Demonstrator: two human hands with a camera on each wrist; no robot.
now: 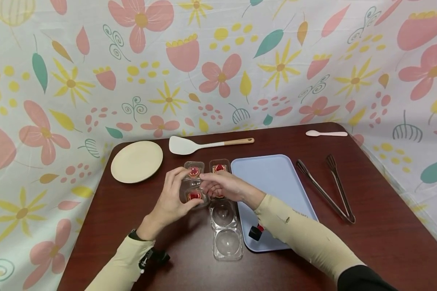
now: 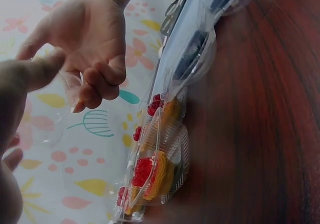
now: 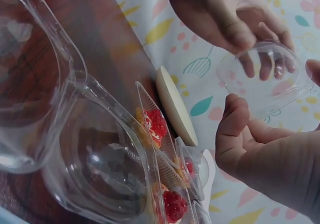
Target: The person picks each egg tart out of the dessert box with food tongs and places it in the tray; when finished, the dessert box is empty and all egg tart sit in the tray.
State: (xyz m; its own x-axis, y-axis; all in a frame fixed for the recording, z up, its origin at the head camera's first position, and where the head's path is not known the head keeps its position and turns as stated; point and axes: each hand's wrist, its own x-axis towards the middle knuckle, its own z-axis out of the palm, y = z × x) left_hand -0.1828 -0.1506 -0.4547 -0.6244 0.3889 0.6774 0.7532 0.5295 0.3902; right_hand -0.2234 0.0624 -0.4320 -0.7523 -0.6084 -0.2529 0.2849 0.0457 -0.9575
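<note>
My left hand [image 1: 171, 200] holds a clear plastic lid [image 3: 270, 76] between thumb and fingers, raised above the table. On the lid's other side, my right hand [image 1: 227, 186] grips its edge, thumb and fingers apart around the rim. Below them is the left clear plastic container [image 1: 202, 165], holding tarts with red topping [image 1: 194, 195]. Beside it stands another clear container with red-topped tarts [image 3: 175, 206], partly covered by my right hand in the head view. Its transparent lid [image 1: 228, 242] lies folded open towards me.
A light blue tray [image 1: 266, 173] lies right of the containers, under my right forearm. Further right are metal tongs [image 1: 344, 194], with a pink spoon [image 1: 327, 133] behind. At the back left are a cream plate [image 1: 137, 161] and a white turner [image 1: 182, 146] with a wooden handle.
</note>
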